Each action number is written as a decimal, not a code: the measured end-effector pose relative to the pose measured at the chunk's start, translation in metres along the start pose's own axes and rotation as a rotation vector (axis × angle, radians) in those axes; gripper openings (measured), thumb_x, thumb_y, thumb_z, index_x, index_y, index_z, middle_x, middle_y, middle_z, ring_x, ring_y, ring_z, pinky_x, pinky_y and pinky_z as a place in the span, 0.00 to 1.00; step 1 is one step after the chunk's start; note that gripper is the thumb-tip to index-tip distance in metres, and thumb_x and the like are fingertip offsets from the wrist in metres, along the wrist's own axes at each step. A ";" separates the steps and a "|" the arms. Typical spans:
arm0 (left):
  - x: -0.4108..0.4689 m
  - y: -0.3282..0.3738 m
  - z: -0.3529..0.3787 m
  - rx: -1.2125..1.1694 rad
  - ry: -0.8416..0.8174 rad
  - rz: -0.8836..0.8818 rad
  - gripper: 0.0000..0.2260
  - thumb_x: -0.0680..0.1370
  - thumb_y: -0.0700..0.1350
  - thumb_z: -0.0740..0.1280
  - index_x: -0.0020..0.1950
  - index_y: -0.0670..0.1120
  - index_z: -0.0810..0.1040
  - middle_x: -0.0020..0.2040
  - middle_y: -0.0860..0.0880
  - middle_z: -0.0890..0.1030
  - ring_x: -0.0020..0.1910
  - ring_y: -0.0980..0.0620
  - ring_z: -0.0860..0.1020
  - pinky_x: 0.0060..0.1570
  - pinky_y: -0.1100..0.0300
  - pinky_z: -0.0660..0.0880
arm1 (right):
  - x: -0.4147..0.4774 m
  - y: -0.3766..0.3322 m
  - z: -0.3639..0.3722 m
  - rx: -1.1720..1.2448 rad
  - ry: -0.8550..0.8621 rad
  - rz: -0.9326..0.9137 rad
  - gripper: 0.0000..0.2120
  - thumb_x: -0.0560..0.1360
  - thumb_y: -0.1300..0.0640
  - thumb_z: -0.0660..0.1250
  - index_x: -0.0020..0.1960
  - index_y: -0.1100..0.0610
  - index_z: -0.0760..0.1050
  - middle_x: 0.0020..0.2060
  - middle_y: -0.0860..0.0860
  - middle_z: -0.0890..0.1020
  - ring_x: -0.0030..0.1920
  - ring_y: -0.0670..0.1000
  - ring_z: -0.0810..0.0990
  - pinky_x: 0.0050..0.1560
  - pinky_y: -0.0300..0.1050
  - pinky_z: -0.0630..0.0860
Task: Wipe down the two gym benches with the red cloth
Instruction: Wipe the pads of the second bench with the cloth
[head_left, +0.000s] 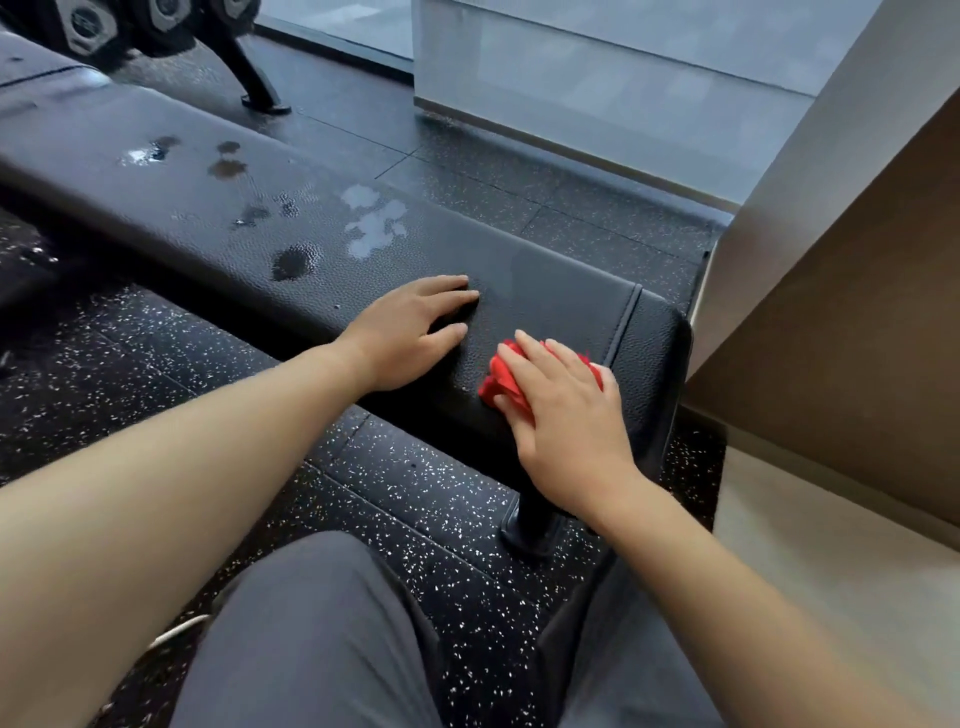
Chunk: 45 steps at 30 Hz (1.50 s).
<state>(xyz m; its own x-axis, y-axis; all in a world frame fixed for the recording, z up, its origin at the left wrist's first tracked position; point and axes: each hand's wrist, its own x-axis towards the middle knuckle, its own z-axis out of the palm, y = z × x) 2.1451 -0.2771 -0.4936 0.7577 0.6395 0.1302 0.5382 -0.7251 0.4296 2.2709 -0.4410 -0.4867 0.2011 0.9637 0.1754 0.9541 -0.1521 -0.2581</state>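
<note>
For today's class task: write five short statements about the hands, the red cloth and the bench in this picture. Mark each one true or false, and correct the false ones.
1. The right hand presses the red cloth onto the bench. True.
2. The left hand holds a spray bottle. False: it rests flat on the bench and holds nothing.
3. Wet patches lie on the bench beyond the hands. True.
4. The red cloth lies on the wet patches. False: it is near the end of the bench, apart from them.
5. The floor is pale wood. False: it is dark with white speckles.
</note>
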 end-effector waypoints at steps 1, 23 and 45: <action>0.001 -0.001 -0.001 0.010 0.008 -0.009 0.27 0.73 0.56 0.54 0.71 0.50 0.69 0.73 0.52 0.66 0.73 0.53 0.62 0.72 0.59 0.56 | 0.001 0.000 -0.001 0.003 -0.012 0.008 0.22 0.77 0.46 0.54 0.70 0.48 0.66 0.72 0.46 0.65 0.71 0.51 0.62 0.67 0.55 0.55; -0.004 -0.001 0.003 0.218 0.106 -0.060 0.29 0.74 0.55 0.51 0.74 0.49 0.63 0.74 0.51 0.64 0.73 0.52 0.61 0.71 0.60 0.52 | 0.117 0.009 0.009 -0.045 -0.067 0.059 0.21 0.80 0.47 0.54 0.72 0.50 0.61 0.71 0.49 0.64 0.71 0.52 0.60 0.67 0.56 0.56; -0.004 -0.004 0.002 0.215 0.097 -0.051 0.29 0.74 0.54 0.52 0.74 0.47 0.65 0.74 0.51 0.65 0.74 0.52 0.61 0.71 0.62 0.50 | 0.184 0.025 0.015 -0.041 -0.069 0.127 0.17 0.80 0.47 0.54 0.67 0.47 0.67 0.66 0.51 0.71 0.66 0.57 0.68 0.62 0.60 0.62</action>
<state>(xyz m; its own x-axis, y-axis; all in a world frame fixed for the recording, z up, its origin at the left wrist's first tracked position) 2.1411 -0.2777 -0.4978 0.6940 0.6909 0.2027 0.6490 -0.7222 0.2393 2.3286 -0.2643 -0.4755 0.3061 0.9488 0.0774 0.9306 -0.2811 -0.2343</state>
